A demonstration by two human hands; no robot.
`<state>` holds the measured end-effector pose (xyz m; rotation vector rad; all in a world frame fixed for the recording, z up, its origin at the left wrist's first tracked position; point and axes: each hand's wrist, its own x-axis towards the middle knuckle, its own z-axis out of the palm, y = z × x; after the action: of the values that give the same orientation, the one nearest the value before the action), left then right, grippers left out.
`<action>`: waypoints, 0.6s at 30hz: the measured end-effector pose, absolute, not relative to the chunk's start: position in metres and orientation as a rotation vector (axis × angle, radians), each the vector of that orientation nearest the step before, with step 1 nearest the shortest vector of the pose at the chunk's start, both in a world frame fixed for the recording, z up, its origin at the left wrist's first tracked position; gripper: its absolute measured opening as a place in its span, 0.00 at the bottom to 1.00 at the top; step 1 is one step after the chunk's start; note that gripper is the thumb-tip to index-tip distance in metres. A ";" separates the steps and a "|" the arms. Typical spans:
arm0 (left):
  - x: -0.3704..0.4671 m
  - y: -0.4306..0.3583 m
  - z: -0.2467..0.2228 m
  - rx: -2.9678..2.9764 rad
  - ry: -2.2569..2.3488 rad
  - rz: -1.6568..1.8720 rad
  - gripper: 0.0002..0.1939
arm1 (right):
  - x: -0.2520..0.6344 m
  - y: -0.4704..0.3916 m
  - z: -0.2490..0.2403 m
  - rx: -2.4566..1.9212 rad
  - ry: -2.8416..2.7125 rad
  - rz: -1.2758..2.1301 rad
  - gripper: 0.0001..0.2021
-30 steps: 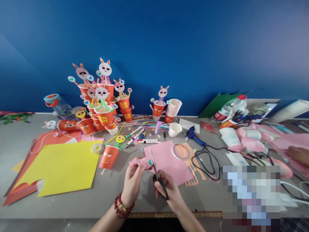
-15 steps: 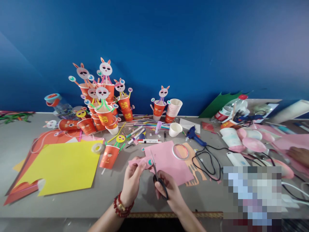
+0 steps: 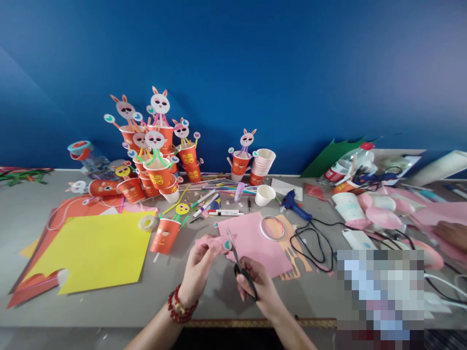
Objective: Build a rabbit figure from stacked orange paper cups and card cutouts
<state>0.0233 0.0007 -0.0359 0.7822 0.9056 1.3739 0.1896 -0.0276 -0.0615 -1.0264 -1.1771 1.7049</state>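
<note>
Between the thumb and fingers of my left hand (image 3: 200,265) is a small piece of pink paper (image 3: 219,243) with a teal heart-like mark near its right end. My right hand (image 3: 257,287) is closed around the black handles of a pair of scissors (image 3: 242,272). The blades point up and away, at the right edge of the pink piece; whether they are cutting into it I cannot tell. Beneath and beyond both hands lies a sheet of pink paper (image 3: 259,243). A roll of tape (image 3: 272,228) rests on that sheet's right side.
Left of my hands stands an orange paper cup (image 3: 166,236) with a yellow face, beside yellow paper (image 3: 98,253). Behind are stacked rabbit cups (image 3: 160,174), markers (image 3: 226,213) and a white cup (image 3: 265,195). A blue glue gun (image 3: 297,206) trails its black cord. Another person's hand (image 3: 452,234) is far right.
My left wrist has shifted slightly left. The scissors and my right hand have moved a little to the right, still at the edge of the pink piece.
</note>
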 end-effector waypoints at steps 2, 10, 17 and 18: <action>0.022 0.001 -0.031 0.794 0.918 1.344 0.13 | 0.191 -0.027 -0.060 -1.019 -1.180 1.710 0.29; 0.015 0.006 -0.027 0.871 0.972 1.297 0.15 | 0.194 -0.027 -0.059 -1.005 -1.188 1.727 0.29; 0.009 0.010 -0.029 0.894 0.944 1.265 0.13 | 0.199 -0.025 -0.058 -1.038 -1.234 1.723 0.31; 0.008 0.010 -0.029 0.907 0.946 1.261 0.13 | 0.199 -0.025 -0.057 -1.040 -1.235 1.726 0.31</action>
<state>0.0080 0.0105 -0.0291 0.9074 0.9458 1.2609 0.1993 -0.0251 -0.0574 -1.0397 -1.2346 1.7260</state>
